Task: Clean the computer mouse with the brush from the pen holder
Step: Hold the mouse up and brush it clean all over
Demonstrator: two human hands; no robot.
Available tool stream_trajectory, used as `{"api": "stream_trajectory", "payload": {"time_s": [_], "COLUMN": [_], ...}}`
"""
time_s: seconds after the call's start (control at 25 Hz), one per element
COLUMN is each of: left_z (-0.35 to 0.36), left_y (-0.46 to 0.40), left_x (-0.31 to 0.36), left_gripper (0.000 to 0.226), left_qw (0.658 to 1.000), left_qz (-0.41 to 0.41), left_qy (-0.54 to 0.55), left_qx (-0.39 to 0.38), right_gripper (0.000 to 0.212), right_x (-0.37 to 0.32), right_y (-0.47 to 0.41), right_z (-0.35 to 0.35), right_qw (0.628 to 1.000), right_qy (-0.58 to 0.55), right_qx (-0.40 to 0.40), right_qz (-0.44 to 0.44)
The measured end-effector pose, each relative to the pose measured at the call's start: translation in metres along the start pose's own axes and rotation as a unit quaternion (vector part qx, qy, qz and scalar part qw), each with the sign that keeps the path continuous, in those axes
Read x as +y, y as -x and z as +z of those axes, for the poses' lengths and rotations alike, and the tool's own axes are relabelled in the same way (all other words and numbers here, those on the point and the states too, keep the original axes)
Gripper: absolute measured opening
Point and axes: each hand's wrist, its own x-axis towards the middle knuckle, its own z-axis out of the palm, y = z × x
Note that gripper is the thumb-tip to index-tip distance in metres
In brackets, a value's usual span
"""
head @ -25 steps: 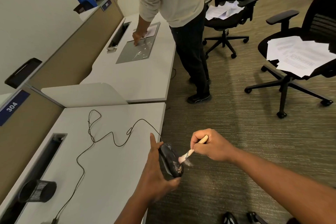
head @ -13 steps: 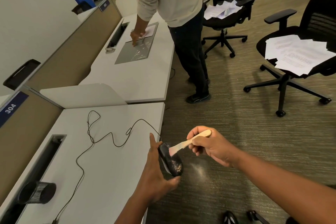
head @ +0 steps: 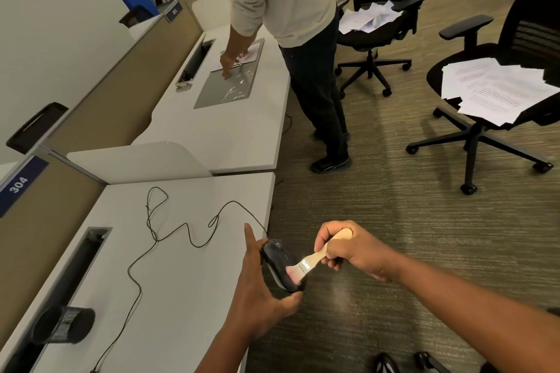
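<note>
The computer mouse (head: 281, 266), a glossy black oval with a rounded back, is held in the air just off the front edge of the white desk (head: 169, 297), tilted on its side. The left hand (head: 257, 291) grips it: the thumb curls under its near end and the fingers run straight up along the side facing the desk. Its thin black cable (head: 157, 239) trails away across the smooth, matt desk top in loose loops.

The right hand (head: 348, 248), on the side of the mouse away from the desk, has its fingers curled tight round the pale wooden handle of the brush (head: 315, 257). The flat handle ends in a rounded knob above the knuckles; a shiny metal band joins it to soft, pale bristles, which touch the mouse's upper face.

The pen holder (head: 65, 324), a dark mesh cylinder, lies on its side on the desk, well apart from the mouse, beside a long rectangular slot (head: 81, 260).
</note>
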Motion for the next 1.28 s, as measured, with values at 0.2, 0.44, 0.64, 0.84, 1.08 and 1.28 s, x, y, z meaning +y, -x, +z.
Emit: {"api": "stream_trajectory", "payload": {"time_s": [0.2, 0.44, 0.64, 0.84, 1.08, 1.28], "left_z": [0.001, -0.003, -0.004, -0.004, -0.004, -0.005], "left_y": [0.000, 0.002, 0.003, 0.003, 0.008, 0.010], "left_x": [0.000, 0.004, 0.008, 0.009, 0.007, 0.008], "left_gripper": [0.160, 0.157, 0.158, 0.162, 0.157, 0.156], "left_qw": [1.000, 1.000, 1.000, 1.000, 1.000, 1.000], "left_qz": [0.004, 0.005, 0.001, -0.002, 0.005, 0.010], "left_qy": [-0.001, -0.001, 0.001, 0.004, -0.005, -0.005], "left_qx": [0.011, 0.010, 0.010, 0.000, 0.007, 0.010], "right_gripper": [0.017, 0.013, 0.013, 0.015, 0.024, 0.019], "right_x": [0.006, 0.013, 0.014, 0.011, 0.010, 0.012], "right_y": [-0.002, 0.000, 0.001, 0.003, 0.001, 0.002], "right_z": [-0.007, -0.015, -0.014, -0.003, -0.003, -0.010], "right_qw": [0.999, 0.991, 0.997, 0.990, 0.997, 0.996], "right_qy": [0.046, 0.126, 0.020, -0.134, -0.051, 0.003], "right_qx": [-0.001, 0.046, 0.070, 0.024, 0.064, 0.084], "right_qz": [-0.005, -0.025, -0.036, -0.027, 0.006, -0.005]}}
